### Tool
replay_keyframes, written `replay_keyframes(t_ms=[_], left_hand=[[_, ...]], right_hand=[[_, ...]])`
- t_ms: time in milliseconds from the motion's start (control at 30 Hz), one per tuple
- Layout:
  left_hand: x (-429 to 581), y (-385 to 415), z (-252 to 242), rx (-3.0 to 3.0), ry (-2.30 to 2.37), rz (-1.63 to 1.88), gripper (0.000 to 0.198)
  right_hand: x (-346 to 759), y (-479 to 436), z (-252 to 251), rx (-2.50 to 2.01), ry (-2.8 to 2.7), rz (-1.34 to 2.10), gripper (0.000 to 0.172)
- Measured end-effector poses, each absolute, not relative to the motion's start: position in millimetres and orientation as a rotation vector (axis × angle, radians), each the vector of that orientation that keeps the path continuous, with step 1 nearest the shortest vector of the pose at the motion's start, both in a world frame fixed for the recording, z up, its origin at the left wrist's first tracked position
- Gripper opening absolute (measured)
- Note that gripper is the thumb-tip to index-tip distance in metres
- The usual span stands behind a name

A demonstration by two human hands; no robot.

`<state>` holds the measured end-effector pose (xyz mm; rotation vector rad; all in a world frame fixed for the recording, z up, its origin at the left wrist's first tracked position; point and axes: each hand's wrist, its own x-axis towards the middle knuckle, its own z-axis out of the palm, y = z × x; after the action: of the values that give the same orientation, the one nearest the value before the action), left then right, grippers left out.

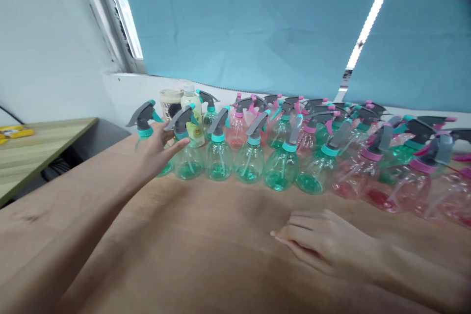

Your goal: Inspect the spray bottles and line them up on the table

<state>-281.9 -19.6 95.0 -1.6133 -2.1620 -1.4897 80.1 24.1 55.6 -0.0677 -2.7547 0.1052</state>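
Note:
My left hand (159,149) is at the left end of a row of spray bottles. Its thumb lies across the front of a clear green-tinted spray bottle (188,162) just below the teal collar, and the fingers pass partly behind the neck. This bottle stands upright on the table. Just left of the hand is another spray bottle (144,131), its body largely hidden by my wrist. Above the bare front of the table, my right hand (318,238) is slightly blurred, its fingers curled together and nothing visible in them.
Several green spray bottles (219,159) and pink spray bottles (395,186) stand in rows along the wooden table (206,245). A capped bottle (196,132) and a cream tub (170,100) are behind them. At the left stands a lower table (47,140) with a yellow object (16,132).

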Motion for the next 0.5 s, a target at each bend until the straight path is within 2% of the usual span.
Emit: replay_keyframes(t_ms=[133,267,367,433,500], left_hand=[[-261,-50,109,-1.496,-2.209,-1.576,0.055],[-241,-73,118,-1.391,-2.192,-1.666,0.038],[-230,-69,110,-1.510,-2.173,-1.632,0.032],[-224,-56,99,-1.627,-2.133,-1.621,0.040],[-217,-39,88,-1.660,-2.103,-1.635,0.060]], right_hand=[[82,25,49,-0.078,-2.794,0.168,0.026],[80,22,47,-0.077,-2.799,0.202,0.024],[74,17,47,-0.069,-2.788,0.214,0.024],[71,13,47,-0.053,-2.773,0.216,0.024],[69,8,47,-0.038,-2.758,0.210,0.024]])
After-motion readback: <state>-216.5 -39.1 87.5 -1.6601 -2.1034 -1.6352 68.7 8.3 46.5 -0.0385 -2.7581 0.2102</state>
